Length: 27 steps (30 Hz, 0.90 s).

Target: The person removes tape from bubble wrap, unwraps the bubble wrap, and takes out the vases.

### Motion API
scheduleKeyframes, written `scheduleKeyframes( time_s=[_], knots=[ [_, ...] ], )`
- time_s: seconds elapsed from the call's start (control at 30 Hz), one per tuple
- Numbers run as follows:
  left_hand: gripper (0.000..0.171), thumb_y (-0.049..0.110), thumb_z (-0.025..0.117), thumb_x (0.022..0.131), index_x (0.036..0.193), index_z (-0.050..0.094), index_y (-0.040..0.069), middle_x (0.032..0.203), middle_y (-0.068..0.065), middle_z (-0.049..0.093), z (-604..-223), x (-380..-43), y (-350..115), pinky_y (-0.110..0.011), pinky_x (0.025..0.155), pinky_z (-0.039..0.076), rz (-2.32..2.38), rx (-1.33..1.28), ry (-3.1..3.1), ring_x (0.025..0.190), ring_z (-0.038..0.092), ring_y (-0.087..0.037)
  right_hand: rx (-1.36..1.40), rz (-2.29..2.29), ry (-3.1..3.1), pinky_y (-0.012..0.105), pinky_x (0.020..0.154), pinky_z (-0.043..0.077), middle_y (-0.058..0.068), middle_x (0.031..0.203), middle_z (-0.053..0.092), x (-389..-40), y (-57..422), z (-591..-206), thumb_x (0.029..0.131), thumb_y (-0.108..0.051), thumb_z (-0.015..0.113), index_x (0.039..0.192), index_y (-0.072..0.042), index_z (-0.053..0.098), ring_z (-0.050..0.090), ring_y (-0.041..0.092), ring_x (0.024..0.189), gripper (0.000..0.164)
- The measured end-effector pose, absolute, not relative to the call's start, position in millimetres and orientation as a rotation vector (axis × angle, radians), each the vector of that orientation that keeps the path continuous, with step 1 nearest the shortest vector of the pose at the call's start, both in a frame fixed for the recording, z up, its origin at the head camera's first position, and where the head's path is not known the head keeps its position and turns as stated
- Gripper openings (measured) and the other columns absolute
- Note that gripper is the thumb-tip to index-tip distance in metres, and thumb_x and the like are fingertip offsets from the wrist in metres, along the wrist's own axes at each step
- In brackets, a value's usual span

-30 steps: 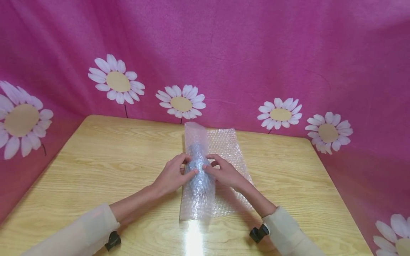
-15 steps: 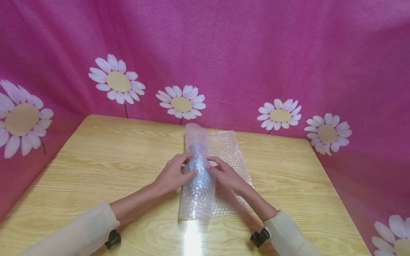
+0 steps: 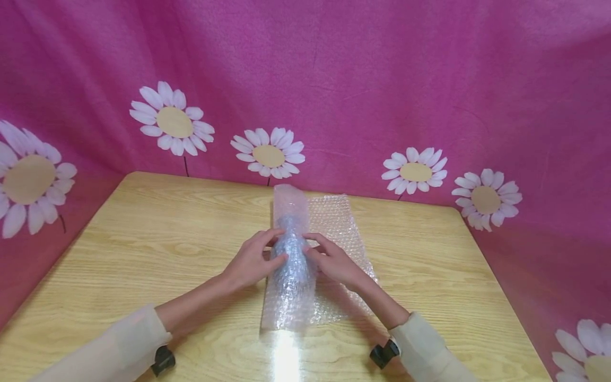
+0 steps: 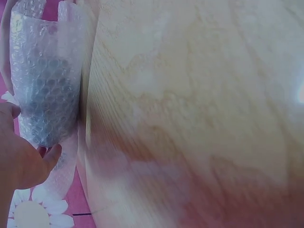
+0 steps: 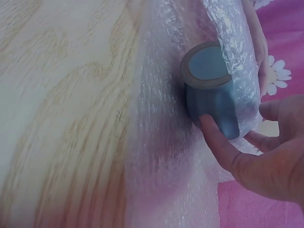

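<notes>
A blue-grey vessel with a tan ring-shaped end lies on its side, partly covered by clear bubble wrap. In the left wrist view, its blue-grey bulk shows through the wrapped layer. My left hand grips the bundle from the left, thumb on top and fingers at the far side. From the right, my right hand holds the bundle between thumb and fingers. One digit touches the vessel's bare side in the right wrist view. Some fingertips are hidden behind the bundle.
The loose part of the bubble wrap stretches flat to the right on the wooden table. A magenta cloth printed with white daisies hangs behind the table and along both sides. Dark wrist devices sit by both sleeves.
Both hands and the bundle have shifted slightly left in the head view. The hold stays much the same, and the loose wrap still lies to the right.
</notes>
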<state>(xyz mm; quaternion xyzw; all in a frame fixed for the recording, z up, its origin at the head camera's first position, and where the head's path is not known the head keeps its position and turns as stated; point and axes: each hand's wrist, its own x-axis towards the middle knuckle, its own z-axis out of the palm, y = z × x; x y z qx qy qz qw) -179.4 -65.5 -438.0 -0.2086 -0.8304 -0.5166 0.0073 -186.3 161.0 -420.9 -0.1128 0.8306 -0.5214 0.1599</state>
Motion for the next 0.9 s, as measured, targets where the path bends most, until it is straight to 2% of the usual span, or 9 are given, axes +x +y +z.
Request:
scheduleKeyframes(
  time_s=[0.23,0.43,0.73,0.9],
  knots=[
    [0.059,0.011,0.071,0.089,0.144,0.049,0.007,0.126,-0.014,0.058,-438.8,-176.6,-73.8,-0.04,0.095,0.053,-1.682,-0.59,-2.616,0.115,0.059,-0.03,-0.339,-1.442,2.402,0.043,0.074,0.059,0.016,0.114,0.063,-185.7,155.7,-416.7,0.102,-0.029,0.058,0.144,-0.021,0.052,0.065,0.023,0.083,0.043],
    [0.059,0.008,0.067,0.088,0.144,0.047,0.007,0.126,-0.017,0.058,-441.1,-174.6,-78.0,-0.042,0.096,0.052,-1.742,-0.531,-2.619,0.117,0.059,-0.034,-0.403,-1.433,2.375,0.045,0.07,0.058,0.017,0.112,0.061,-185.8,152.1,-414.6,0.101,-0.028,0.058,0.145,-0.018,0.05,0.063,0.026,0.072,0.046],
    [0.059,0.008,0.063,0.088,0.145,0.047,0.008,0.126,-0.019,0.058,-446.4,-172.1,-82.8,-0.044,0.096,0.052,-1.744,-0.454,-2.639,0.115,0.06,-0.036,-0.458,-1.45,2.373,0.045,0.073,0.059,0.019,0.121,0.057,-186.9,150.0,-417.5,0.101,-0.023,0.059,0.144,-0.016,0.051,0.066,0.029,0.086,0.045],
    [0.059,0.007,0.063,0.087,0.144,0.048,0.007,0.123,-0.018,0.06,-446.6,-172.4,-83.7,-0.043,0.095,0.053,-1.721,-0.451,-2.643,0.114,0.061,-0.035,-0.464,-1.429,2.391,0.046,0.076,0.058,0.019,0.123,0.058,-186.6,152.1,-418.9,0.1,-0.022,0.06,0.145,-0.016,0.05,0.066,0.031,0.089,0.046]
  ],
)
